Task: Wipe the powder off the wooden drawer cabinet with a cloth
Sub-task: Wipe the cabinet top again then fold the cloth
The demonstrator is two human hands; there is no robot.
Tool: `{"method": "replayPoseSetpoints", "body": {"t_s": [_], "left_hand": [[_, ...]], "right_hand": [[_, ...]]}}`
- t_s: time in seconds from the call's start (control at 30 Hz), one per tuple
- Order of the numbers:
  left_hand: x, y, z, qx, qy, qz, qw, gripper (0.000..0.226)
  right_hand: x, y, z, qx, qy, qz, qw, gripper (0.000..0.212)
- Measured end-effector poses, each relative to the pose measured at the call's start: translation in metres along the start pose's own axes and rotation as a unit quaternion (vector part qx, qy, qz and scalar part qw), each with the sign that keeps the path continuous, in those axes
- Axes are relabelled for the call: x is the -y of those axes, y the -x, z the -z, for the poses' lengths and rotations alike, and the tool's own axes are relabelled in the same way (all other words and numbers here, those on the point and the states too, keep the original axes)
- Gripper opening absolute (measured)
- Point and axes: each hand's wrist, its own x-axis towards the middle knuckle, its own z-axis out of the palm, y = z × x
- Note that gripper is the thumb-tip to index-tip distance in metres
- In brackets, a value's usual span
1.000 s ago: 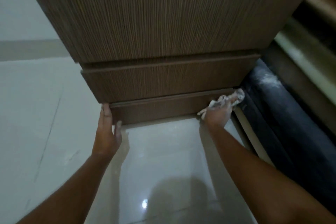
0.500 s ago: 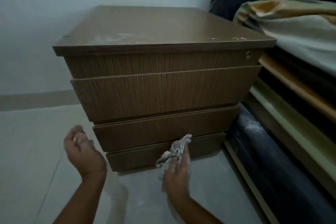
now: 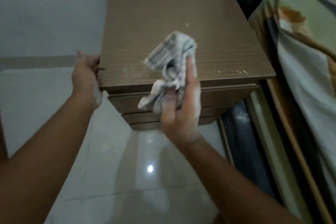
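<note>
Gripping a bunched cloth (image 3: 171,63), the right hand (image 3: 181,111) hovers over the cabinet (image 3: 163,5) front; the left hand (image 3: 87,72) clasps its left edge. Powder specks (image 3: 241,72) near the cabinet's front-right corner likely come next.

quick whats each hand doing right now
Left hand: on the left edge of the brown wooden drawer cabinet; grip cannot be told.
Right hand: holds the crumpled grey striped cloth.

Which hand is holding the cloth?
The right hand grips the cloth; the left hand only holds the cabinet by its left edge.
</note>
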Motion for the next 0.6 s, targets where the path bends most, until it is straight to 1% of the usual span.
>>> {"method": "replayPoseSetpoints", "body": {"t_s": [0.03,0.07,0.1,0.13,0.2,0.27,0.3,0.37,0.43,0.47,0.53,0.57,0.6], "left_hand": [[-0.006,0.0,-0.004,0.007,-0.031,0.016,0.999,0.049],[-0.01,-0.002,-0.007,0.004,-0.057,0.027,0.998,0.043],[-0.015,-0.003,-0.01,0.003,-0.081,0.036,0.996,0.038],[-0.019,-0.007,-0.015,0.007,-0.099,0.042,0.994,0.036],[-0.028,-0.013,-0.021,0.005,-0.135,0.066,0.989,0.039],[-0.032,-0.024,-0.027,-0.011,-0.176,0.081,0.981,0.043],[-0.03,-0.028,-0.031,-0.022,-0.199,0.075,0.977,0.046],[-0.024,-0.03,-0.035,-0.037,-0.238,0.033,0.97,0.046],[-0.018,-0.032,-0.034,-0.033,-0.263,0.001,0.964,0.043],[-0.015,-0.034,-0.032,-0.037,-0.263,-0.004,0.964,0.046],[-0.011,-0.041,-0.029,-0.053,-0.253,-0.007,0.966,0.05],[-0.01,-0.044,-0.028,-0.06,-0.248,-0.011,0.967,0.048],[-0.008,-0.046,-0.028,-0.066,-0.248,-0.013,0.966,0.045]], "right_hand": [[0.004,-0.023,0.007,-0.02,-0.017,-0.043,0.999,0.063],[0.004,-0.043,0.017,-0.045,-0.012,-0.08,0.996,0.066],[-0.001,-0.063,0.031,-0.074,0.02,-0.103,0.992,0.066],[-0.006,-0.082,0.046,-0.092,0.076,-0.114,0.986,0.065],[-0.021,-0.115,0.074,-0.081,0.181,-0.123,0.972,0.063],[-0.039,-0.144,0.093,-0.045,0.26,-0.125,0.957,0.063],[-0.048,-0.161,0.097,-0.027,0.286,-0.127,0.949,0.063],[-0.072,-0.199,0.099,0.005,0.32,-0.137,0.938,0.062],[-0.099,-0.234,0.093,0.073,0.368,-0.158,0.914,0.063],[-0.113,-0.247,0.086,0.127,0.396,-0.179,0.892,0.064],[-0.138,-0.257,0.069,0.229,0.465,-0.234,0.822,0.06],[-0.144,-0.257,0.059,0.258,0.495,-0.24,0.795,0.058],[-0.146,-0.255,0.049,0.275,0.512,-0.231,0.781,0.057]]}}
